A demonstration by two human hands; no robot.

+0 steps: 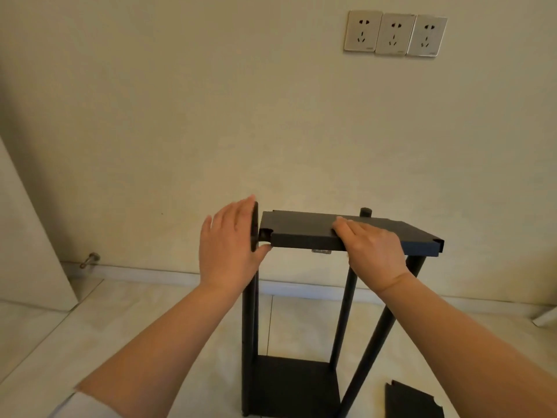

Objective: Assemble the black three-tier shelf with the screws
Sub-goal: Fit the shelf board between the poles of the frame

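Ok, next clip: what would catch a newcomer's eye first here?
The two hands at centre: the right hand lies flat on the black top shelf panel, the left hand steadies a black pole at its left corner. Above right, three wall sockets stand out on the bare wall.

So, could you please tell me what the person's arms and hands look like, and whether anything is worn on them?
Both forearms are bare from elbow to wrist. The left hand and the right hand show no gloves, and no rings, watch or bracelets are visible. Only a pale, whitish sleeve edge shows on the left arm near the elbow.
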